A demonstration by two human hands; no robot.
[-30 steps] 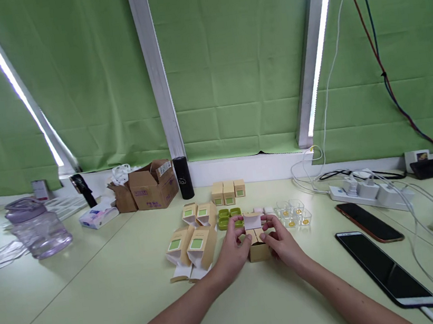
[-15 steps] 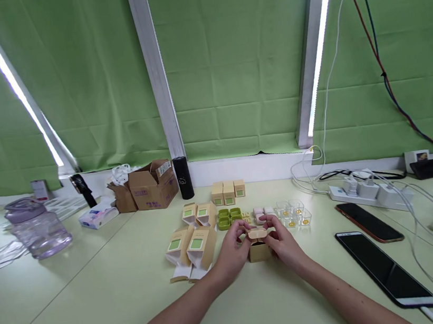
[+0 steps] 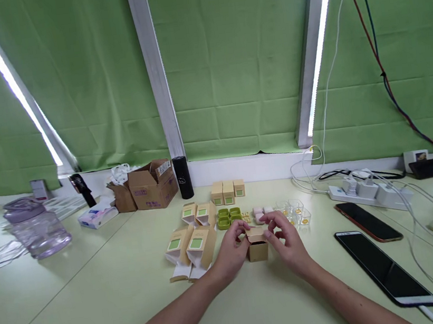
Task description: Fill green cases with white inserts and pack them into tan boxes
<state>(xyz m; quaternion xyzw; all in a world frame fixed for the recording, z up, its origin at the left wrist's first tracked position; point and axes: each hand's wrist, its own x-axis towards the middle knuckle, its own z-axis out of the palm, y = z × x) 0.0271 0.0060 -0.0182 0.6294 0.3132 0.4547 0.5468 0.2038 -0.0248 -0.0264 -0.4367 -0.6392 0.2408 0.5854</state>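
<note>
A small brown cardboard box (image 3: 258, 252) stands upright on the table between my hands, its top flap tilted. My left hand (image 3: 233, 247) grips the box at its left upper edge. The fingers of my right hand (image 3: 284, 238) are bent, with the thumb at the flap's right edge. Left of them lie several unfolded brown cartons (image 3: 198, 244) with green labels. Just beyond my hands are green square trays (image 3: 224, 223), small yellow pieces (image 3: 245, 216), pale pink pieces (image 3: 258, 212) and clear cups (image 3: 296, 205) with yellow centres. Closed small boxes (image 3: 228, 192) stand farther back.
Two phones (image 3: 386, 267) lie at the right beside a white power strip (image 3: 372, 194) and loose cables. A purple water jug (image 3: 37, 228), a tissue pack (image 3: 98, 215), an open carton (image 3: 154, 186) and a black cylinder (image 3: 183, 178) stand at the left and back.
The box's top flap has tipped down toward me and shows more of its face. My right hand has shifted slightly right, its fingers lifting from the flap's far corner.
</note>
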